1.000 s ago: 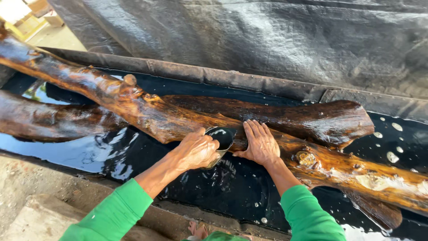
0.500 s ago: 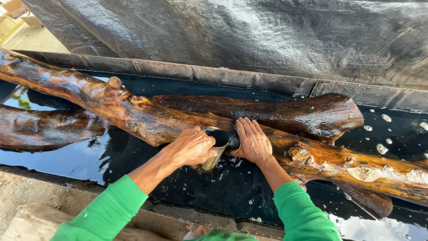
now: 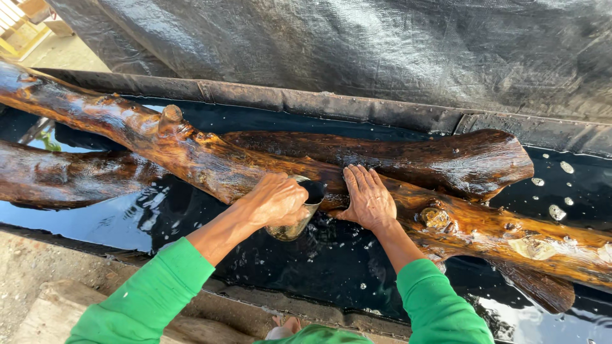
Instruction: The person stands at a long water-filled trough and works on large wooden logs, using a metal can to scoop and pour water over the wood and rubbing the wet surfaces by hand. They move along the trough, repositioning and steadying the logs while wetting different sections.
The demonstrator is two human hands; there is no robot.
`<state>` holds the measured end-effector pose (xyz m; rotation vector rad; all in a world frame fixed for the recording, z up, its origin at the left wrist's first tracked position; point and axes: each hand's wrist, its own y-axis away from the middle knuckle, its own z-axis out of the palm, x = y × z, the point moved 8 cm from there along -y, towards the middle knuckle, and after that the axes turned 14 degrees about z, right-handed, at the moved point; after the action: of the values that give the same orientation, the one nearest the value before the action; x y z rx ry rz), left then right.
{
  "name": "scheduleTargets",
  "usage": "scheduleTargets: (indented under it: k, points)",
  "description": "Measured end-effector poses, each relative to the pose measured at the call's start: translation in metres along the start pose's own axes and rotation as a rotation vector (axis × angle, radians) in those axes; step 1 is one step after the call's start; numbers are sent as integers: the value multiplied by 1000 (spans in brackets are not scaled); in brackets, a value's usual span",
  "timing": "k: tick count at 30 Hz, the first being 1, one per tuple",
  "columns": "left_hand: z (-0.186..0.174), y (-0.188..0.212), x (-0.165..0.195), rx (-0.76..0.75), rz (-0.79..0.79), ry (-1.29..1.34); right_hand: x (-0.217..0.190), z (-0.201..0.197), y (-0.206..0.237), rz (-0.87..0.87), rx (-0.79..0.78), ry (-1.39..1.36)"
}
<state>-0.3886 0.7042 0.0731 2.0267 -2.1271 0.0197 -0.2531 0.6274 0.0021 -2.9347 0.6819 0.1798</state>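
Observation:
A long wet brown log point(image 3: 191, 153) lies across a trough of dark liquid point(image 3: 331, 261). My left hand point(image 3: 274, 199) grips a small ribbed metal can point(image 3: 295, 224), tilted against the log's near side, dark liquid in its mouth. My right hand point(image 3: 368, 197) lies flat, fingers spread, on the log just right of the can. Both arms wear green sleeves. A second, darker log point(image 3: 446, 159) rests behind the first, and a third log point(image 3: 70, 178) lies at the left, partly in the liquid.
Black plastic sheeting point(image 3: 357, 51) lines the trough and rises behind it. The trough's near edge point(image 3: 210, 293) runs along rough concrete point(image 3: 38, 280). Foam flecks point(image 3: 556, 210) float at the right. A foot point(image 3: 284, 328) shows below.
The can has come up out of the liquid and now tilts against the log in my left hand. My right hand has stayed flat on the log. The camera has shifted slightly.

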Motion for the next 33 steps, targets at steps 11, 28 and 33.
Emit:
scheduleTargets:
  k: [11, 28, 33]
  points:
    - [-4, -29, 15, -22, 56, 27, 5, 16, -5, -14, 4, 66]
    - [-11, 20, -36, 101, -18, -42, -6, 1, -5, -17, 25, 42]
    - [-5, 35, -50, 68, -62, -73, -12, 6, -7, 9, -38, 52]
